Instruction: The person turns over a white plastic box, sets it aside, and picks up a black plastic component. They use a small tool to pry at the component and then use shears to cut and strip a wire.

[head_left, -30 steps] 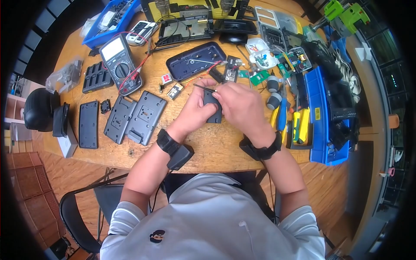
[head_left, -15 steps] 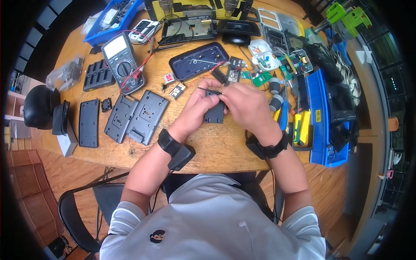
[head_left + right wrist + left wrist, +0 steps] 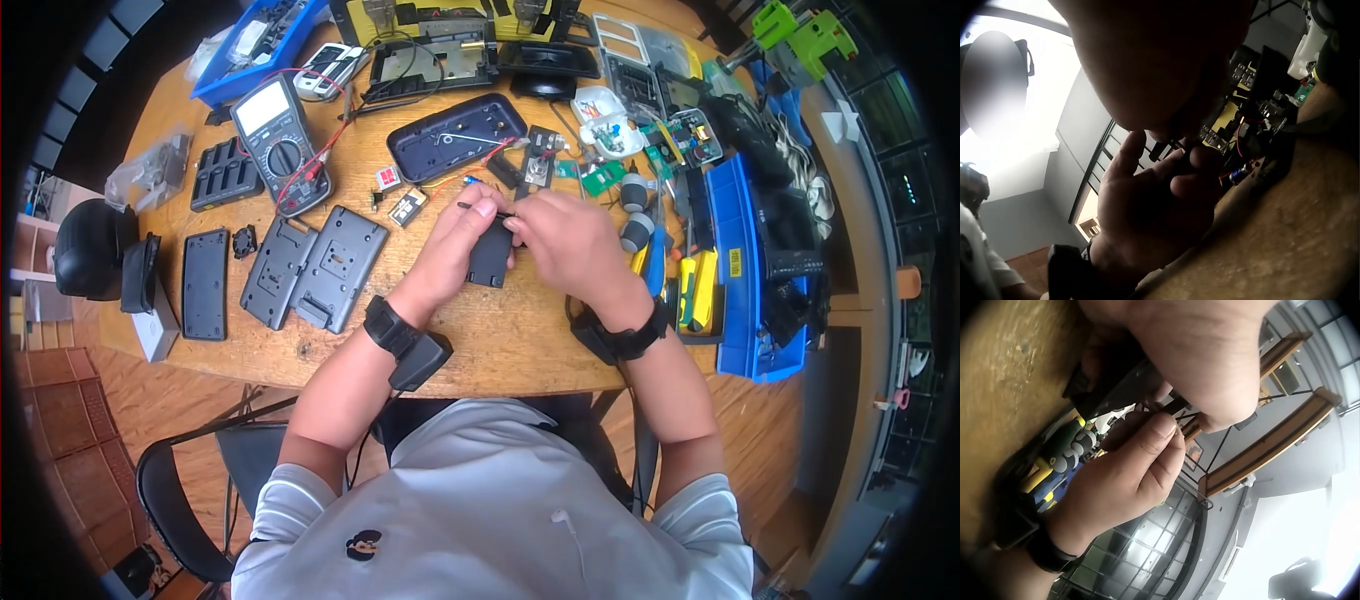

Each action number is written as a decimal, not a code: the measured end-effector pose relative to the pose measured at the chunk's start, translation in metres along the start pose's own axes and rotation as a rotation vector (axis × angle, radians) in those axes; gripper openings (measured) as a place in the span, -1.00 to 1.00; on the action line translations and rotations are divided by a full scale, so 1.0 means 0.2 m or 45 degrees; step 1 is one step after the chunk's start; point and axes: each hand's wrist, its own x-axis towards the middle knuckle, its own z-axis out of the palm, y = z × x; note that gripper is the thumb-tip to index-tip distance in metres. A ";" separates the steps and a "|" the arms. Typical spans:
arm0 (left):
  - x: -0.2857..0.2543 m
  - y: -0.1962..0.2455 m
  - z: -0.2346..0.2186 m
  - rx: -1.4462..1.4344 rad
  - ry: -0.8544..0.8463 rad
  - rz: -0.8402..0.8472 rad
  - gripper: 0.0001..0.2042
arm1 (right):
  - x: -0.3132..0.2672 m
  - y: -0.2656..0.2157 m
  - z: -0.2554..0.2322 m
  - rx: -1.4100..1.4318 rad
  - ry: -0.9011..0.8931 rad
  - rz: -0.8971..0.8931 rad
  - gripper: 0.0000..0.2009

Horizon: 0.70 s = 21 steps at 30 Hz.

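Observation:
In the head view a flat dark plate [image 3: 489, 252] is gripped by the left hand [image 3: 452, 243], its lower edge showing below the fingers. The right hand [image 3: 574, 242] pinches a small dark thin piece at the plate's upper end, close to the left thumb. From the left wrist view, the right hand [image 3: 1129, 472] has thumb and fingertips together on a thin dark piece [image 3: 1176, 405] beside the dark plate [image 3: 1110, 390]. The right wrist view is dim; the left hand [image 3: 1154, 206] shows there with curled fingers, and what lies between the hands is mostly hidden.
Left of the hands lie two grey plates [image 3: 340, 262], a dark cover [image 3: 205, 286] and a multimeter [image 3: 278, 150]. Beyond them sits a navy shell [image 3: 455, 139]. On the right are circuit boards [image 3: 603, 178], yellow-handled tools [image 3: 702, 291] and a blue bin [image 3: 735, 262].
The dark plate has turned slightly and the left thumb has shifted upward over the thin piece. The right hand has moved slightly right since the earliest frame.

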 end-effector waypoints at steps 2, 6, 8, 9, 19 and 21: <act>0.00 0.00 0.00 -0.013 -0.017 -0.012 -0.53 | 0.00 0.01 0.00 0.018 0.003 -0.003 -0.88; 0.00 -0.02 -0.01 -0.039 -0.051 -0.027 -0.49 | 0.00 0.02 -0.02 0.057 -0.025 -0.060 -0.89; 0.00 -0.03 -0.01 -0.071 -0.055 -0.079 -0.38 | 0.01 0.03 -0.03 0.074 -0.036 -0.079 -0.89; 0.00 -0.03 -0.01 -0.070 -0.056 -0.080 -0.38 | 0.01 0.03 -0.03 0.092 -0.049 -0.100 -0.90; -0.02 0.03 0.00 -0.469 -0.392 -0.215 -0.29 | -0.02 0.03 -0.13 0.136 -0.173 -0.186 -0.86; -0.02 0.03 -0.01 -0.504 -0.444 -0.271 -0.32 | -0.03 0.03 -0.15 0.158 -0.239 -0.182 -0.85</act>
